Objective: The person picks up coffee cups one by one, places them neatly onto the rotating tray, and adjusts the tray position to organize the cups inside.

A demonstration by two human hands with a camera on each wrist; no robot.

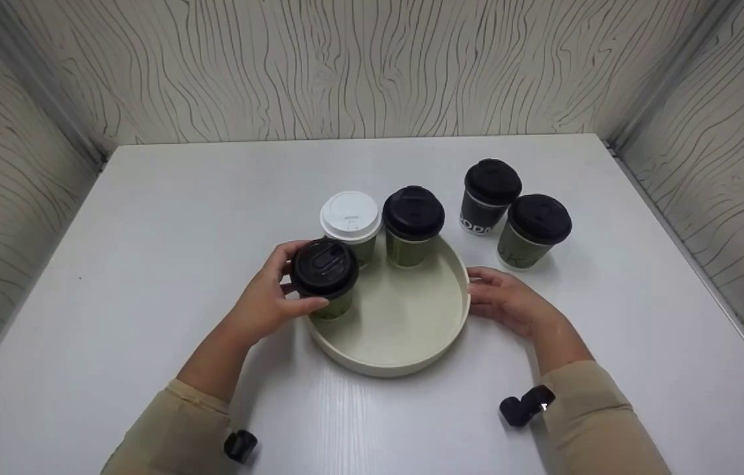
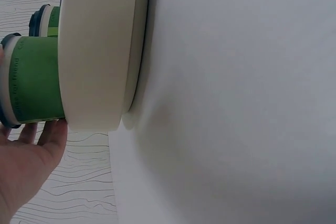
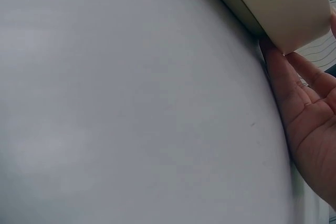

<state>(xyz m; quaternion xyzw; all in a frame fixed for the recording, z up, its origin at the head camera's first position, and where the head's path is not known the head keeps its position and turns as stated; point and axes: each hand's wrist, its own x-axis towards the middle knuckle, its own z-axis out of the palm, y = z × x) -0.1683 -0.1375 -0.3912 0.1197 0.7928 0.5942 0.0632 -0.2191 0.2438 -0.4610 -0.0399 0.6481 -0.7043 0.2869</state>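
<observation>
My left hand [image 1: 265,305] holds a green paper coffee cup [image 1: 326,267] with a black lid, thumb on the near side and fingers round the far side. That cup stands upright at the left of a round, pale cream tray [image 1: 405,336]. In the left wrist view, the fingertips reach the green sleeve close to the tray wall [image 2: 97,56]. The fingers of my right hand [image 1: 512,305] touch the tray's outer right wall, fairly straight. Within the tray's far part stand a white-lidded green cup [image 1: 350,214] and a black-lidded green cup [image 1: 413,212], side by side.
Right of the tray, on the white table [image 1: 167,264], stand a dark cup with white lettering [image 1: 481,212] and a black-lidded green cup [image 1: 522,245], close together. Wood-patterned panels [image 1: 345,72] rise behind the table and along both sides.
</observation>
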